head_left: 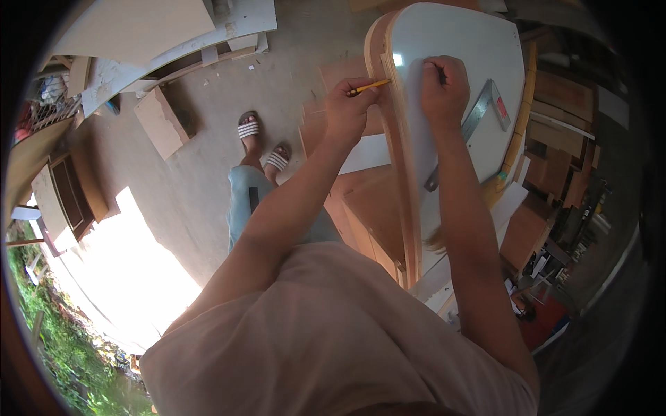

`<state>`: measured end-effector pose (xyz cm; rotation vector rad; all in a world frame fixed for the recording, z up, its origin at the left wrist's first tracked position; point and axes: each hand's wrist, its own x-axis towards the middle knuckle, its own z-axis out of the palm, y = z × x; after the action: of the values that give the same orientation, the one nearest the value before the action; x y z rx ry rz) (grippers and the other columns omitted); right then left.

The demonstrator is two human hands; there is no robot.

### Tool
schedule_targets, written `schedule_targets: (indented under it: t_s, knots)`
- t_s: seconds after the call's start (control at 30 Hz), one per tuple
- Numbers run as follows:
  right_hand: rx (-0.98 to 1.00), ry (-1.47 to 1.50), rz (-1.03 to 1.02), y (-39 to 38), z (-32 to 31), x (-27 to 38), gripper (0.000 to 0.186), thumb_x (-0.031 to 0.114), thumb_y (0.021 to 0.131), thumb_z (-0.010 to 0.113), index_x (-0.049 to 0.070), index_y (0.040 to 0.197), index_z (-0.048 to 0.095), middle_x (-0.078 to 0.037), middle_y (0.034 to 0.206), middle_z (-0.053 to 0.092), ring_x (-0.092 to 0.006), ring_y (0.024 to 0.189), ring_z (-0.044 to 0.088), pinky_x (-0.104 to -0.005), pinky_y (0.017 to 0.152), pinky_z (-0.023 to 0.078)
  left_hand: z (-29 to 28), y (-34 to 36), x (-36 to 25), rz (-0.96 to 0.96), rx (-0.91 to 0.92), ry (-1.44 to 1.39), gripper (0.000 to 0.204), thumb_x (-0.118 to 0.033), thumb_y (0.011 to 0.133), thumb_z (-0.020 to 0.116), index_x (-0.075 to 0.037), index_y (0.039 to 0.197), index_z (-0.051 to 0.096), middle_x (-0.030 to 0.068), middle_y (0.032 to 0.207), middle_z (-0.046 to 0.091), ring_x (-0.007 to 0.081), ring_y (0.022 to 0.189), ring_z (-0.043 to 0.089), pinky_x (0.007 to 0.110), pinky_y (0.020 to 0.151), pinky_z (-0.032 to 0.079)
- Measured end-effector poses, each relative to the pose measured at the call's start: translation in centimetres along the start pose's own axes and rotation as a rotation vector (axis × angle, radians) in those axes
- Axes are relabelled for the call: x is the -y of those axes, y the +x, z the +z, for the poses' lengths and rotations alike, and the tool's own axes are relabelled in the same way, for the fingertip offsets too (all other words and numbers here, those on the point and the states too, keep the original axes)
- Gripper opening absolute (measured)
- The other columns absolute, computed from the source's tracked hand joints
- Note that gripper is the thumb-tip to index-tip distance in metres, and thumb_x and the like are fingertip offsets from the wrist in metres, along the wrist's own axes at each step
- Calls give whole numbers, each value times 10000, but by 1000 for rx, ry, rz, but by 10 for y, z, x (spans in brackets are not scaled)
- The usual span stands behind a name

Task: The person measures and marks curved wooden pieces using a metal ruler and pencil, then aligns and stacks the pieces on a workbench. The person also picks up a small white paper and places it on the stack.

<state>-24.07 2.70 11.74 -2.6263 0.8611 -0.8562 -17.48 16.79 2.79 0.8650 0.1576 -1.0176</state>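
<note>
- Pinching a slim yellow pencil (371,88) in the left hand (349,111), thumb and bent fingers closed around the shaft, right beside a large, white-topped wooden panel (447,31) with a rounded far end.
- Pointing rightward with that pencil, tip right up at the panel's thick, curved, reddish-brown layered edge (397,145); cannot tell whether touching or just short of contact.
- Over to the right hand (445,87) now: curled into a fist above the white top, toward the far end; cannot tell about anything thin tucked inside the fingers, nor whether resting or hovering.
- Spotting, just right of the right wrist, a flat, silver, angled metal square (477,111) with a red patch, lying on the white top, apart from the fist and passing behind the forearm in this view.
- Catching a tuft of light-brown bristles (436,240) lower down, close beside the right forearm.
- Dropping below the panel, to flat brown wooden boards (374,208).
- Down to the grey floor (208,149), meeting two feet in white-striped slip-on sandals (248,129), left of the panel.
- Swinging farther left, past a light-brown rectangular board (158,121), to green plants (52,333) beyond a glaring sunlit patch (139,263).
</note>
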Motion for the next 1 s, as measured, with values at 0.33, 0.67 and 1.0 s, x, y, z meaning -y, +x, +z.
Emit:
schedule_targets:
  t_s: [0.33, 0.67, 1.0]
  knots:
    - [21, 4, -11, 1, 0, 1, 33, 66, 839, 643, 57, 836, 674, -64, 875, 648, -222, 768, 638, -324, 701, 517, 9, 0, 13, 65, -86, -24, 197, -12, 881, 677, 45, 1061, 623, 100, 937, 679, 145, 883, 650, 261, 807, 521]
    - [7, 11, -28, -1, 1, -2, 31, 78, 838, 652, 65, 825, 677, -58, 850, 647, -210, 747, 633, -312, 691, 510, -4, 2, 21, 202, -56, 199, 154, -80, 911, 673, 32, 1009, 631, 76, 894, 696, 113, 825, 631, 239, 732, 507]
    - [6, 5, 19, -1, 1, -2, 31, 91, 830, 658, 73, 818, 681, -44, 834, 646, -193, 721, 621, -307, 678, 502, -7, -1, 18, 190, -88, 333, 168, -131, 902, 680, 1, 994, 631, 101, 913, 690, 132, 812, 622, 282, 712, 504]
